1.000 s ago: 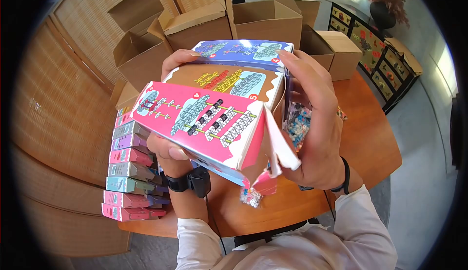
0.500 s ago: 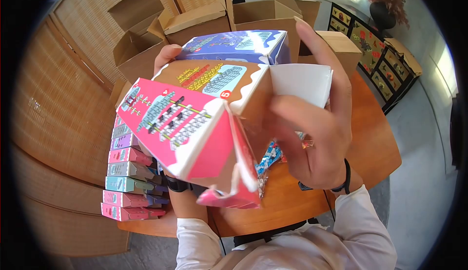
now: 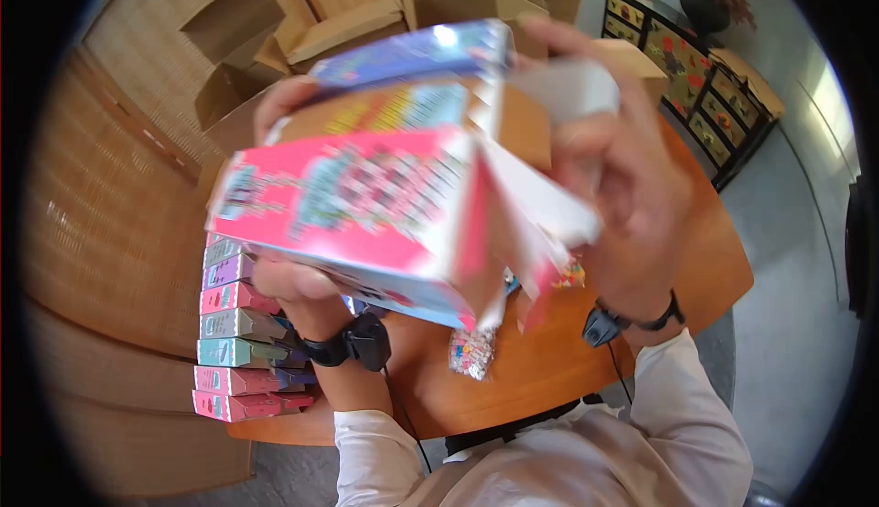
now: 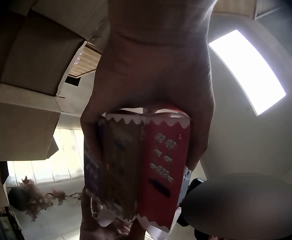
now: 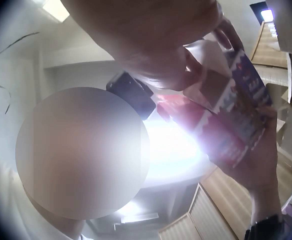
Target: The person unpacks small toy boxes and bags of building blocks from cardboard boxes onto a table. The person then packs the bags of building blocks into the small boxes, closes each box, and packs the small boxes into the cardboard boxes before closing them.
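Three printed cardboard boxes are held side by side above the table: a pink box (image 3: 339, 191) nearest, a brown box (image 3: 366, 109) in the middle, a blue box (image 3: 412, 54) behind. My left hand (image 4: 156, 75) grips all three across their left end, thumb beneath the pink one and fingers on the blue one's far side. Torn end flaps (image 3: 536, 196) stick out from the pink box's right end. My right hand (image 3: 636, 182), blurred, pinches the white flap (image 3: 572, 91) of the brown box between its fingers.
Small bags of coloured pieces (image 3: 472, 353) lie on the wooden table (image 3: 540, 361) under the boxes. A stack of similar small boxes (image 3: 233, 324) stands at the left. Open brown cartons (image 3: 348, 31) line the far side. A black patterned cabinet (image 3: 687, 68) is at the right.
The right hand left the blue box's end and came to the brown box's white flap, which now stands outward. The boxes dipped and swung left, then tilted back up; the view shifted slightly.
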Demonstrator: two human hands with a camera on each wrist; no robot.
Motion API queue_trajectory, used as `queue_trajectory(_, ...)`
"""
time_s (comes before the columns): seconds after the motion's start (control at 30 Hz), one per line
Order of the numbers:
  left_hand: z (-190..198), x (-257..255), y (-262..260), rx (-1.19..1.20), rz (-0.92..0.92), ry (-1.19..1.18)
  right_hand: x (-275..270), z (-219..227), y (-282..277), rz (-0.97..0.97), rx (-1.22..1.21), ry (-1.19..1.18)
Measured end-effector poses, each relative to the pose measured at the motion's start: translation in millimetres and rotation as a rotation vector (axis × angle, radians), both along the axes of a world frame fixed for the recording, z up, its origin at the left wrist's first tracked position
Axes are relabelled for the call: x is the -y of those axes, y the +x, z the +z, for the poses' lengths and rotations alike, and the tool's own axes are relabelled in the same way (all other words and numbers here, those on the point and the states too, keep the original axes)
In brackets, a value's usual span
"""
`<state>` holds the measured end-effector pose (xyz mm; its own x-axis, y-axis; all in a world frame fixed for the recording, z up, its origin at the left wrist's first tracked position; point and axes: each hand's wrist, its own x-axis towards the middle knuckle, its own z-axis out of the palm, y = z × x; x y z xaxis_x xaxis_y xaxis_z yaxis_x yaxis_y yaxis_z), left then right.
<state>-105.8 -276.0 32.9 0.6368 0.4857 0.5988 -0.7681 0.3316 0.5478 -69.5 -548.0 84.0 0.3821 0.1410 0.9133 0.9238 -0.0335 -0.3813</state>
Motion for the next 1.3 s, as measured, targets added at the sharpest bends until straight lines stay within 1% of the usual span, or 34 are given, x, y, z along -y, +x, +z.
queue_trajectory(0.03, 8.9, -6.0, 15.8, -0.01, -0.013, -0.02, 8.7, 13.2, -14.3, -0.059, -0.149, -0.03)
queue_trajectory(0.07, 4.0, -0.5, 2.9, -0.019, -0.024, -0.042, 14.3, 11.7, -10.6, -0.006, -0.228, 0.152)
queue_trajectory(0.1, 5.1, -3.0, 1.4, -0.027, -0.034, -0.065, 21.2, 12.0, -1.0, 0.046, -0.302, 0.336)
queue_trajectory(0.17, 24.3, -32.3, 37.6, -0.037, -0.044, -0.116, 65.8, 8.6, 14.1, 0.172, -0.471, 0.189)
queue_trajectory(0.2, 23.9, -27.0, 36.9, -0.037, -0.043, -0.143, 71.0, 3.2, 24.2, 0.076, -0.514, 0.13)
queue_trajectory(0.23, 16.0, -25.8, 43.8, -0.06, 0.324, -0.059, 74.6, -8.3, 37.3, -0.017, -0.551, 0.07)
queue_trajectory(0.3, 12.1, -26.0, 43.5, -0.064, 0.319, -0.06, 87.9, -47.1, 71.2, -0.029, -0.697, -0.03)
queue_trajectory(0.33, -2.6, 5.8, 11.4, -0.061, 0.321, -0.055, 91.4, -63.5, 82.1, -0.061, -0.799, -0.093)
queue_trajectory(0.37, 7.9, -5.5, 33.5, -0.056, 0.325, -0.047, 92.1, -79.4, 91.5, -0.091, -0.899, -0.156)
queue_trajectory(0.4, 3.3, -3.6, 22.0, -0.05, 0.331, -0.038, 88.9, -101.0, 100.9, -0.091, -0.89, -0.155)
queue_trajectory(0.43, -0.3, -1.2, 9.9, -0.045, 0.337, -0.028, 84.4, -123.2, 109.8, -0.424, -0.61, -0.356)
queue_trajectory(0.47, 1.1, -3.2, 10.7, -0.04, 0.343, -0.017, 78.1, -128.3, 110.4, -0.745, -0.309, -0.541)
queue_trajectory(0.5, 2.9, -5.1, 11.7, -0.034, 0.35, -0.006, 76.6, -130.4, 109.5, -0.746, -0.301, -0.535)
queue_trajectory(0.57, 2.9, 4.0, 4.8, -0.019, 0.37, 0.014, 64.6, -120.3, 99.8, -0.892, -0.343, -0.681)
queue_trajectory(0.6, 10.0, 4.8, 20.1, -0.01, 0.385, 0.021, 60.4, -112.4, 98.5, -0.887, -0.328, -0.676)
queue_trajectory(0.63, 10.3, 1.8, 16.9, -0.001, 0.401, 0.029, 56.8, -102.6, 96.8, -0.841, -0.252, -0.557)
queue_trajectory(0.67, 10.0, 16.7, 18.5, 0.006, 0.416, 0.038, 50.3, -86.0, 89.4, -0.792, -0.18, -0.439)
queue_trajectory(0.7, 6.0, 18.1, 9.3, 0.013, 0.429, 0.046, 45.4, -67.4, 78.3, -0.706, -0.084, -0.331)
queue_trajectory(0.73, 5.7, -1.5, 2.5, 0.018, 0.44, 0.055, 39.6, -43.5, 58.7, -0.534, -0.273, -0.246)
queue_trajectory(0.77, 3.8, 3.3, 0.8, 0.018, 0.448, 0.067, 33.7, -23.9, 38.2, -0.359, -0.461, -0.16)
queue_trajectory(0.83, 4.7, 13.3, 9.2, 0.011, 0.454, 0.093, 14.2, -0.3, 8.7, 0.133, -0.445, 0.137)
queue_trajectory(0.9, 2.6, 9.7, 8.2, 0.002, 0.459, 0.119, 5.9, 4.7, -5.3, 0.218, -0.356, 0.015)
queue_trajectory(0.93, 5.6, 5.1, 14.6, 0.0, 0.465, 0.133, 2.2, 2.0, -7.2, 0.219, -0.354, 0.019)
queue_trajectory(1.0, -2.4, 16.8, 4.5, -0.002, 0.484, 0.16, -4.5, -3.3, -6.8, 0.098, -0.315, -0.057)
queue_trajectory(1.07, -2.2, 12.3, 6.2, -0.005, 0.506, 0.186, -3.2, -4.8, -2.9, 0.097, -0.328, -0.06)
queue_trajectory(1.1, 1.5, 5.9, 14.6, -0.012, 0.514, 0.194, -0.6, -6.1, -0.8, 0.079, -0.273, -0.095)
queue_trajectory(1.13, -4.5, 10.7, 8.2, -0.018, 0.521, 0.2, 1.4, -6.5, 0.9, 0.059, -0.216, -0.133)
queue_trajectory(1.17, -5.4, 9.9, 10.4, -0.024, 0.526, 0.207, 2.4, -6.4, 0.6, 0.076, -0.213, -0.153)
queue_trajectory(1.2, -8.1, 13.1, 9.8, -0.032, 0.531, 0.215, 2.3, -7.1, 0.3, 0.075, -0.217, -0.155)
queue_trajectory(1.27, -6.5, 0.8, 12.5, -0.041, 0.542, 0.236, 0.7, -8.3, 0.7, 0.171, -0.36, -0.064)
queue_trajectory(1.3, -8.3, 0.6, 12.1, -0.044, 0.549, 0.246, 2.1, -9.6, 5.1, 0.132, -0.235, -0.116)
